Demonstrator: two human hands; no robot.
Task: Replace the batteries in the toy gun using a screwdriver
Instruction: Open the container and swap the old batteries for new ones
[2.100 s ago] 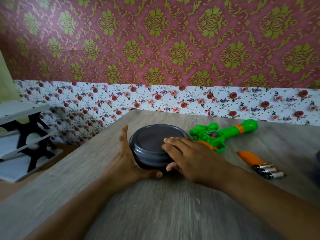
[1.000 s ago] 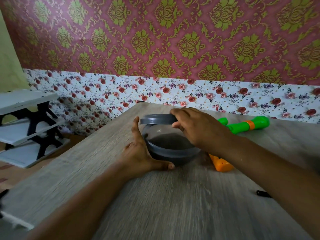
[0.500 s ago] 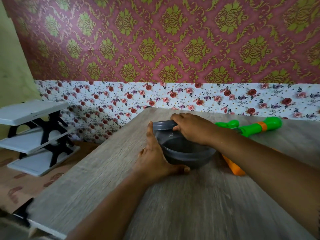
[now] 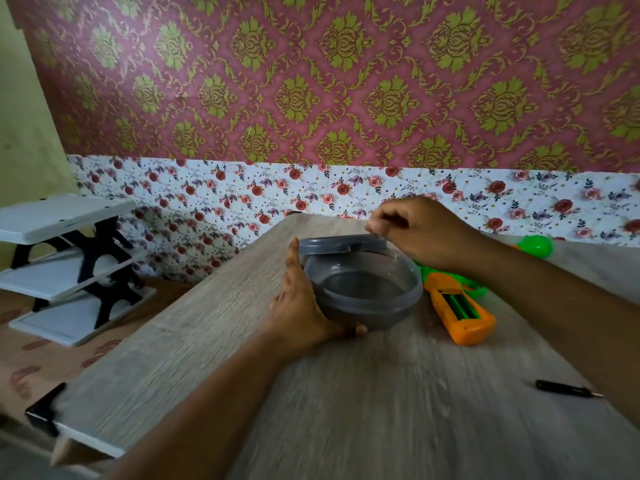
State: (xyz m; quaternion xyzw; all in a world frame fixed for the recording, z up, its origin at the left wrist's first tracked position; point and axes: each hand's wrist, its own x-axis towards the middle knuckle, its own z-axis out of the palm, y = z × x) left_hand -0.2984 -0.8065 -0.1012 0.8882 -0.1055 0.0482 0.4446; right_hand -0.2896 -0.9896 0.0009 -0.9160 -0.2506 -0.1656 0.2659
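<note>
Left fingers [image 4: 294, 261]: I am seeing them lying straight and flat against the left side of the grey bowl [image 4: 363, 292], with the thumb pressing the near side.
Left hand [image 4: 304, 306]: it is resting on the tabletop [image 4: 346, 410] and steadying the bowl, not curling round it.
Right fingers [image 4: 379, 220]: they are curling in tight above the far rim of the bowl. I am thinking they may be pinching something tiny, but I cannot tell what, or if anything is there at all.
Right hand [image 4: 422, 230]: it is hovering over the back of the bowl, just above the lid.
Lid [image 4: 341, 244]: it is grey and is sitting tilted on the far edge of the bowl, so the bowl is standing mostly open.
Bowl inside: it is looking dark and blurry, and I cannot tell what is lying in it.
Toy gun [image 4: 457, 306]: it is lying on the tabletop just to the right of the bowl, partly hiding under my right arm. Its orange handle is pointing toward me, with an open slot showing green inside. Its green barrel [image 4: 535, 245] is sticking out past the arm.
Screwdriver [image 4: 568, 389]: it is thin and black, lying on the tabletop near the right edge, well apart from the gun.
White shelf rack [image 4: 65, 265]: it is standing on the floor to the left of the tabletop.
</note>
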